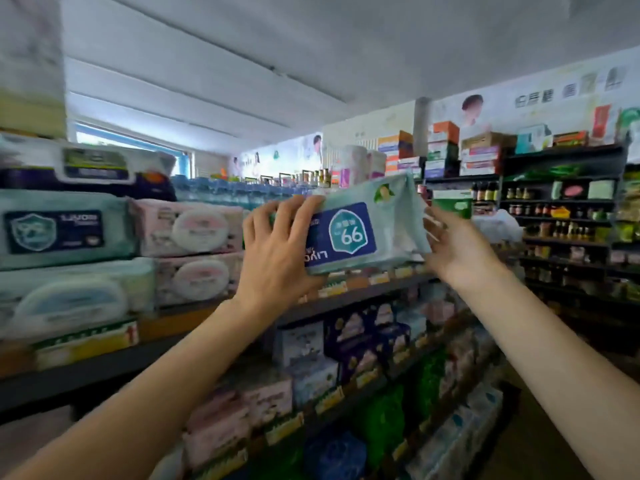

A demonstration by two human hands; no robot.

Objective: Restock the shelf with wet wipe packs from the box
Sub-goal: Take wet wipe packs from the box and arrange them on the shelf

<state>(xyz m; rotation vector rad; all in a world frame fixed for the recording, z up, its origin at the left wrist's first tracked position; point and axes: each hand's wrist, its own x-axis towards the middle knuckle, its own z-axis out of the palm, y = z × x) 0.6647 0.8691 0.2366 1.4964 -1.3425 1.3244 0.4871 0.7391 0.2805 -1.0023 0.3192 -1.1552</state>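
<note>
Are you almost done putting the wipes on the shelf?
Partly. Done: wipe packs already sit stacked on the top shelf, like the pink packs. In hand: the left hand grips one teal wet wipe pack, upside down, while the right hand steadies its end. Left: this pack isn't shelved yet. The box isn't in view, so I can't tell how many remain.

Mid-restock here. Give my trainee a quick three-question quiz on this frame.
1. True or false: the label on the held pack reads upside down.
2. Which hand grips the pack's label end? A) left B) right
3. What colour are the packs stacked just left of the left hand?

Key: 1. True. 2. A; the right hand lies open against the other end. 3. Pink.
</note>
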